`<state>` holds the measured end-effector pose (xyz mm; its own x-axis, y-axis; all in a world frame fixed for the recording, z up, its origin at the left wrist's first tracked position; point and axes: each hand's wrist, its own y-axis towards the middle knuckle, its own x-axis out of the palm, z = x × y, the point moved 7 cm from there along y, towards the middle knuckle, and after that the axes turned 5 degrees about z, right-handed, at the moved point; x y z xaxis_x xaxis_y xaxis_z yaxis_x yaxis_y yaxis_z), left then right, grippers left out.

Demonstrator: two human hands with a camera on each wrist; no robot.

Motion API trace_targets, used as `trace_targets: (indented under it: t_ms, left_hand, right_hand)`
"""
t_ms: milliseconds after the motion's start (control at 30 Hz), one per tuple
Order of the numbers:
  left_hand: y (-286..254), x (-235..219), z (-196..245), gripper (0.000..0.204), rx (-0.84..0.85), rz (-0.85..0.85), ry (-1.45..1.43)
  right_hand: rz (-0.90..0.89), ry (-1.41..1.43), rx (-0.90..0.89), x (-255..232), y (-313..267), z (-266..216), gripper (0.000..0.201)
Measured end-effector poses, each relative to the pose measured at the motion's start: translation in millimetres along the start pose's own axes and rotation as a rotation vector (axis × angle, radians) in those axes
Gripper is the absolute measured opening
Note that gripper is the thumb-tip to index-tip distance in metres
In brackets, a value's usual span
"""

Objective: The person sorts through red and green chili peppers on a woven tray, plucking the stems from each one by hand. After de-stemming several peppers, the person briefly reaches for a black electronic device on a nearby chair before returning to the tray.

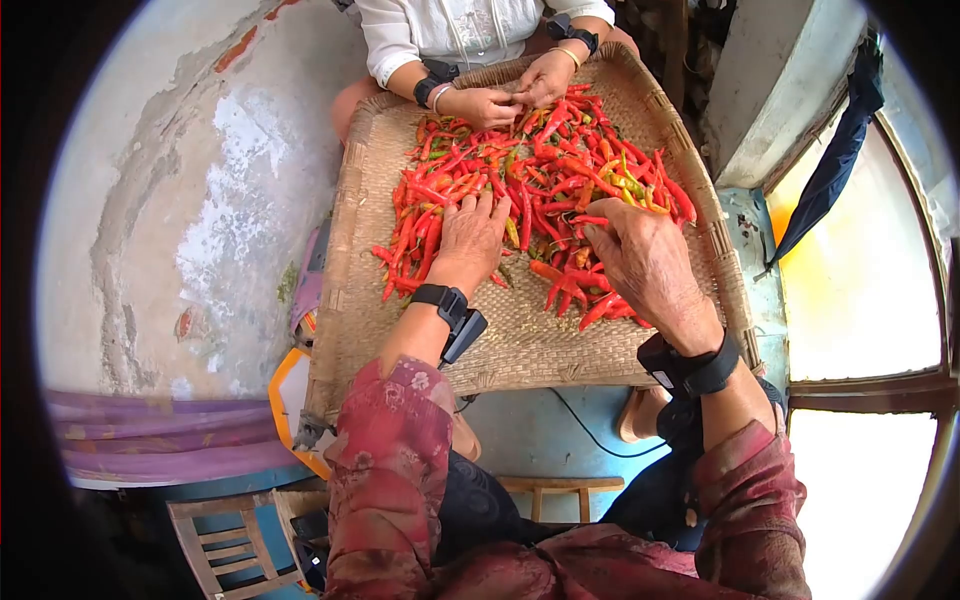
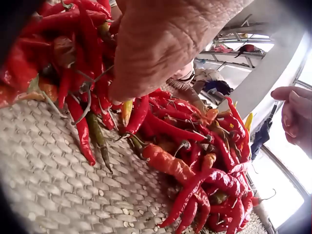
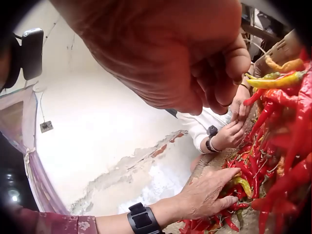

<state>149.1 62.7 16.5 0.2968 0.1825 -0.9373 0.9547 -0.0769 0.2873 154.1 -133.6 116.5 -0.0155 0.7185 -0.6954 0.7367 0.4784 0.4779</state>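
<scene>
— Where are the chillies [image 1: 530, 190]?
— Heaped on the woven tray [image 1: 520, 340]. Left hand [image 1: 470, 238] lies flat on them, fingers spread.
— The right hand [image 1: 640, 262]?
— Fingers curled, pinching one red chilli [image 1: 590, 220].

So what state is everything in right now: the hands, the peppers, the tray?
left hand: flat, fingers straight, resting on the chili peppers
right hand: fingers curled, pinching a red pepper
chili peppers: loose heap, mostly red, a few yellow-green, stems on
woven tray: lying flat, near part bare
other person's hands: together at the far edge, working a pepper
</scene>
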Motion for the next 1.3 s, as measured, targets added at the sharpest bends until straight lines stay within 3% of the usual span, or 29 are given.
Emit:
trace_targets:
  t_ms: [33, 133, 167, 200, 267, 467, 567, 633, 667, 733, 767, 833, 867, 933, 1000, 1133, 1200, 1233, 1300]
  left_hand:
    - [-0.3, 9.0, -3.9, 0.04, -0.03, -0.108, 0.002]
    - [-19.1, 10.0, -9.9, 0.033, -0.008, -0.18, -0.022]
    - [-28.9, 0.7, -10.8, 0.019, 0.006, -0.068, -0.083]
    - [-38.3, -4.8, -13.2, 0.019, 0.005, -0.069, -0.082]
    - [-59.2, -12.4, -15.8, 0.017, 0.025, -0.165, -0.094]
    - [-99.7, -30.5, -19.1, 0.015, 0.014, -0.197, -0.014]
    - [-110.6, -41.9, -22.2, 0.013, -0.039, -0.167, -0.105]
    - [-114.8, -56.6, -27.8, 0.017, -0.114, -0.062, -0.379]
    - [-114.0, -59.5, -30.5, 0.017, -0.123, -0.062, -0.384]
    - [-105.4, -76.9, -29.9, 0.019, -0.059, 0.111, -0.588]
    - [-102.8, -82.5, -28.5, 0.019, -0.065, 0.113, -0.594]
    - [-100.1, -82.6, -33.8, 0.015, -0.285, 0.042, -0.737]
    - [-99.0, -80.3, -30.9, 0.015, -0.296, 0.042, -0.735]
    - [-100.4, -57.0, -20.6, 0.013, -0.497, -0.097, -1.338]
    - [-100.8, -42.6, -5.3, 0.016, -0.481, -0.095, -1.676]
    - [-101.1, -39.2, 11.8, 0.017, -0.526, -0.113, -1.715]
    - [-101.4, -40.7, 10.0, 0.017, -0.552, -0.106, -1.721]
    - [-101.3, -41.8, 9.5, 0.018, -0.57, -0.108, -1.721]
    - [-99.5, -48.1, 10.9, 0.019, -0.531, -0.058, -1.712]
  right_hand:
    - [0.001, -0.032, -0.035, 3.1, -1.1, -1.6, 0.015]
    - [-0.082, -0.009, -0.01, 11.6, -4.7, 0.2, 0.018]
    - [-0.081, -0.007, -0.011, 12.3, -5.3, 0.9, 0.018]
    - [-0.103, -0.027, -0.043, 15.1, -6.5, 0.2, 0.017]
    - [-0.131, -0.039, -0.08, 20.5, -10.6, -1.6, 0.017]
    - [-0.232, -0.07, -0.123, 38.7, -19.2, -9.0, 0.016]
    - [-0.254, -0.139, -0.232, 51.8, -26.0, -11.6, 0.012]
    - [-0.255, -0.084, -0.264, 58.8, -29.3, -14.8, 0.009]
    - [-0.264, -0.085, -0.269, 61.0, -30.2, -17.5, 0.009]
    - [-0.337, -0.038, -0.226, 65.2, -34.3, -18.8, 0.013]
    - [-0.344, -0.041, -0.229, 67.2, -36.7, -20.1, 0.013]
    - [-0.342, 0.128, -0.188, 72.2, -40.9, -24.8, 0.023]
    - [-0.35, 0.132, -0.194, 74.8, -43.1, -28.5, 0.023]
    - [-0.389, 0.233, -0.142, 79.4, -45.5, -34.9, 0.028]
    - [-0.437, 0.316, -0.067, 84.0, -47.0, -42.1, 0.031]
    - [-0.501, 0.448, 0.006, 93.9, -54.1, -40.7, 0.035]
    - [-0.573, 0.555, 0.334, 102.2, -61.6, -28.0, 0.027]
    - [-0.576, 0.551, 0.337, 104.1, -63.2, -28.8, 0.027]
    - [-0.395, 0.554, 0.377, 99.9, -62.8, -21.2, 0.022]
